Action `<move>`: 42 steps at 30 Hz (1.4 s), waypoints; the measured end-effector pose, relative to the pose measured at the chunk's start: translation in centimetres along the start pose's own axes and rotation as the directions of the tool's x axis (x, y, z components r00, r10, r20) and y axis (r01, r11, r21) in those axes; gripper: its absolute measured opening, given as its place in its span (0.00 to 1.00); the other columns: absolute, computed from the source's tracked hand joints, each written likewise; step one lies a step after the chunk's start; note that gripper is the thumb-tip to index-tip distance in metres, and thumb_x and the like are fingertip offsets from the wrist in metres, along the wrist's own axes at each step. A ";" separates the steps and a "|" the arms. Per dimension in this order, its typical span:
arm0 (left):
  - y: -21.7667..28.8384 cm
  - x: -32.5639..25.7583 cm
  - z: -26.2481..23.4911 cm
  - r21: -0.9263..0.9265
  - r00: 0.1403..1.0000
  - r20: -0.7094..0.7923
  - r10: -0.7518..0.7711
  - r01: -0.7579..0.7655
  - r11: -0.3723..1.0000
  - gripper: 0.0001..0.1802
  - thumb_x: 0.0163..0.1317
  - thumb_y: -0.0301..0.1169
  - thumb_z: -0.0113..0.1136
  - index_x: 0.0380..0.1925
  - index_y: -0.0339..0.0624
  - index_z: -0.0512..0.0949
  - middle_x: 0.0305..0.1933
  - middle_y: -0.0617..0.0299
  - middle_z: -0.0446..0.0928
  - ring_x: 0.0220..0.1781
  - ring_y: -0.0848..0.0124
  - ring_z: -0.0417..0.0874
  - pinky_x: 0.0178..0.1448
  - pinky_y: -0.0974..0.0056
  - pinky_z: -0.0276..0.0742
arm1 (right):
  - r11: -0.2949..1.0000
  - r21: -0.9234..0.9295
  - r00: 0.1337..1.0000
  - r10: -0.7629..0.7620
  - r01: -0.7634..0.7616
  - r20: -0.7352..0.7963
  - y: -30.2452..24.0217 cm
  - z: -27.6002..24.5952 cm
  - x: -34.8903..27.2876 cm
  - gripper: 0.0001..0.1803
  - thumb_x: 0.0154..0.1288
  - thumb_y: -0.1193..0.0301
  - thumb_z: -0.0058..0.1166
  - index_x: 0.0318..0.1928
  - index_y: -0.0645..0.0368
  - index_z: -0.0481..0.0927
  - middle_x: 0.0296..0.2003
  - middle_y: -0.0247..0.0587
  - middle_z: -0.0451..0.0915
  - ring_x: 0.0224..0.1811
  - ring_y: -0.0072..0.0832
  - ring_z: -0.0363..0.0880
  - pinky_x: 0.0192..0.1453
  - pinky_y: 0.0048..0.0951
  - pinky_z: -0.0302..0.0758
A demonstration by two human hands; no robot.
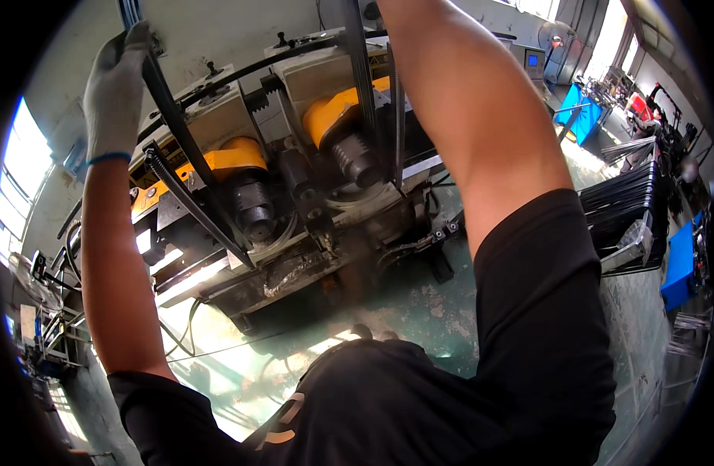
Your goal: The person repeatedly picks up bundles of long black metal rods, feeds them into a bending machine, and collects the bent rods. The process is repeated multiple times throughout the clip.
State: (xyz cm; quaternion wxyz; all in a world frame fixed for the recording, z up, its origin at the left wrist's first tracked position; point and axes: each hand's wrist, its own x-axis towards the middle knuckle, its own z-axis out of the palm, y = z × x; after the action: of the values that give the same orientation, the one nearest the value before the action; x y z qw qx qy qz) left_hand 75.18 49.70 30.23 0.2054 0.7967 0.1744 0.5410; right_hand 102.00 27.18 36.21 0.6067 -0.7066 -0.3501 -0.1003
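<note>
My left hand (114,97), in a pale glove with a blue cuff, is raised at the upper left. Its fingers are closed around a long dark bar (174,120) that slants down toward the machine. My right forearm (466,85) reaches up past the top edge, so the right hand is out of the picture. In front of me stands a bending-type machine with orange housings (330,116) and two dark ridged spindles (357,161). Another dark upright bar (360,62) runs down beside the right spindle. A ribbed black strip (188,198) slants below the left hand.
A rack of many thin black rods (625,202) stands at the right. Blue containers (578,113) and a small control box with a screen (532,62) are farther back. Cables (188,330) hang by the machine's base, above the green floor (438,311).
</note>
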 end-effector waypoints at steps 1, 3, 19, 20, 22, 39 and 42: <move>0.9 0.8 1.2 0.146 0.999 -0.011 -0.033 0.034 0.989 0.30 0.76 0.54 0.62 0.60 0.39 0.83 0.49 0.59 0.89 0.50 0.68 0.89 0.54 0.61 0.81 | 0.866 -0.434 0.962 -0.272 0.247 0.005 0.2 0.4 1.2 0.17 0.74 0.58 0.61 0.42 0.62 0.87 0.37 0.52 0.91 0.42 0.46 0.92 0.45 0.46 0.85; 1.8 1.8 2.7 0.165 0.997 0.006 -0.082 0.080 0.983 0.28 0.74 0.51 0.64 0.57 0.37 0.83 0.46 0.59 0.89 0.45 0.68 0.89 0.51 0.62 0.81 | 0.011 -0.913 0.734 -0.599 0.407 0.320 1.7 1.1 2.9 0.15 0.73 0.59 0.61 0.41 0.59 0.88 0.38 0.47 0.92 0.42 0.44 0.92 0.44 0.46 0.85; -2.5 1.4 3.7 -0.129 0.979 0.187 -0.085 0.110 0.985 0.15 0.73 0.36 0.61 0.48 0.35 0.85 0.30 0.63 0.84 0.32 0.73 0.85 0.41 0.64 0.81 | 0.026 -0.966 0.830 -0.518 0.257 0.206 3.2 1.5 3.7 0.13 0.70 0.66 0.56 0.38 0.49 0.95 0.38 0.43 0.93 0.42 0.39 0.93 0.42 0.42 0.84; -2.5 1.4 3.7 -0.114 0.984 0.173 -0.053 0.073 0.991 0.15 0.74 0.37 0.61 0.47 0.35 0.85 0.30 0.63 0.83 0.31 0.73 0.85 0.40 0.64 0.81 | 0.219 -0.944 0.800 -0.595 0.245 0.070 3.5 1.8 4.1 0.13 0.70 0.66 0.56 0.38 0.51 0.95 0.38 0.46 0.93 0.42 0.41 0.93 0.42 0.44 0.84; -2.4 1.4 3.9 -0.168 0.984 0.167 -0.061 0.089 0.982 0.16 0.74 0.37 0.60 0.48 0.34 0.86 0.29 0.64 0.82 0.30 0.74 0.85 0.39 0.63 0.80 | 0.300 -0.919 0.752 -0.660 0.254 -0.007 4.1 2.1 4.7 0.12 0.68 0.67 0.57 0.37 0.54 0.94 0.37 0.51 0.92 0.42 0.46 0.93 0.44 0.47 0.85; -1.3 3.5 3.5 -0.246 0.966 0.173 -0.192 0.231 0.941 0.17 0.73 0.35 0.65 0.54 0.34 0.84 0.34 0.62 0.83 0.32 0.75 0.82 0.39 0.68 0.79 | 0.860 -0.415 0.825 -0.449 0.296 -0.342 3.2 1.6 2.7 0.12 0.65 0.70 0.59 0.39 0.67 0.88 0.42 0.71 0.87 0.51 0.63 0.88 0.57 0.54 0.85; -1.8 4.8 3.6 -0.252 0.972 0.121 -0.200 0.225 0.941 0.16 0.74 0.36 0.64 0.53 0.34 0.84 0.34 0.60 0.85 0.33 0.74 0.84 0.41 0.67 0.81 | 0.749 -0.611 0.867 -0.457 0.255 -0.199 3.1 0.9 3.2 0.11 0.64 0.70 0.60 0.39 0.66 0.90 0.42 0.71 0.87 0.52 0.62 0.88 0.57 0.53 0.85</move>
State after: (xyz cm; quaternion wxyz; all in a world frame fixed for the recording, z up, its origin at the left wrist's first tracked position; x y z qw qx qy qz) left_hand 80.13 53.15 31.85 0.3748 0.7631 0.1757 0.4964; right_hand 106.02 29.11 35.40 0.3888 -0.7446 -0.3256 -0.4341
